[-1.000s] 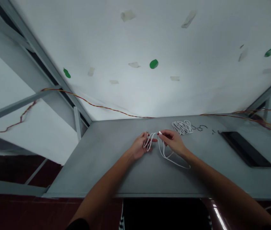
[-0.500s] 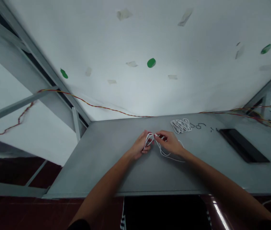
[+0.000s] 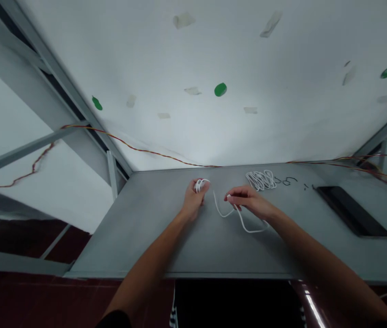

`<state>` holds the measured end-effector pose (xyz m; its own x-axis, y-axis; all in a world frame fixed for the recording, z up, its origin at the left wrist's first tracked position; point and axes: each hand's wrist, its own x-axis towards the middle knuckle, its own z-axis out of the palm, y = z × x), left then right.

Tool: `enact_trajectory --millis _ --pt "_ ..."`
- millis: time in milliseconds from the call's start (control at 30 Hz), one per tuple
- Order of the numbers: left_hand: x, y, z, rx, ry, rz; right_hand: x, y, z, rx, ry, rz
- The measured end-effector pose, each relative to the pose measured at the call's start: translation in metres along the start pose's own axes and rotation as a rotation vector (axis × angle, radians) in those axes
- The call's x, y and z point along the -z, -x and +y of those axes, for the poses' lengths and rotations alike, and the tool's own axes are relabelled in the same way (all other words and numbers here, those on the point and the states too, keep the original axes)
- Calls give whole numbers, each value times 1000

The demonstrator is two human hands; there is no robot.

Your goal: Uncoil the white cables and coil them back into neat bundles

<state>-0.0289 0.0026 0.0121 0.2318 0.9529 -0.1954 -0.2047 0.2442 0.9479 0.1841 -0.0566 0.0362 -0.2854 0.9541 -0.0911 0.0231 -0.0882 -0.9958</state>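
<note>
My left hand [image 3: 193, 198] is closed around a looped part of a white cable [image 3: 216, 206], with small coils showing above the thumb. From there the cable sags to the right towards my right hand [image 3: 248, 200]. That hand pinches a white end piece of the cable between thumb and fingertips, and a loose loop hangs below it over the grey tabletop [image 3: 159, 218]. The far part of this loop passes behind the right wrist and is hidden. Just beyond the right hand lies a coiled white cable bundle [image 3: 260, 180].
Short black ties [image 3: 286, 181] lie right of the bundle. Farther right rests a flat black device [image 3: 353, 211]. A red-yellow twisted wire [image 3: 152, 153] runs along the white back panel [image 3: 179, 54]. A metal frame [image 3: 73, 114] stands at the left.
My hands have moved apart, the left one going slightly left and up. The cable between them is drawn out into a longer span. The view has shifted a little.
</note>
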Motion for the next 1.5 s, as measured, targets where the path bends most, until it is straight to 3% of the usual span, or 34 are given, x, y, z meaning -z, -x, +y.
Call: enact_trajectory --millis 67,133,233,367,433,500,633,700,800,900,1000,1133,1267,1333,1433,1500 --pt "2 1 6 -6 94 -7 4 1 -5 -29 -104 14" --pt "3 2 10 13 149 -90 4 1 -7 -67 -168 20" --pt "3 2 9 21 114 -176 0 3 -7 -111 -232 11" --pt "1 2 2 -210 -160 -43 8 12 -19 -33 -405 90" --pt "0 4 2 -316 -278 -46 23 15 -28 106 -497 226" --pt "-1 7 4 -278 -320 -160 43 13 -35 272 -589 418" --pt "0 15 11 126 -333 -607 85 2 -35 525 -675 896" --pt "1 19 13 271 -268 -743 102 -1 -31 572 -598 1148" --pt "2 20 15 344 -71 -770 118 0 -25 626 -410 1403" --pt "3 18 13 291 177 -637 123 3 -22 671 -211 1480" --pt "3 15 13 90 268 -369 118 4 -20 564 -46 1378" --pt "2 10 10 17 249 -212 100 4 -20 282 -5 920" --pt "-3 7 6 32 224 -81 77 4 -21 138 -126 523" --pt "-4 10 6 99 191 -157 63 5 -21 121 -192 419" --pt "-5 19 7 210 106 -451 45 3 -18 163 -211 352" --pt "-6 22 5 214 49 -547 35 0 -14 209 -174 348"
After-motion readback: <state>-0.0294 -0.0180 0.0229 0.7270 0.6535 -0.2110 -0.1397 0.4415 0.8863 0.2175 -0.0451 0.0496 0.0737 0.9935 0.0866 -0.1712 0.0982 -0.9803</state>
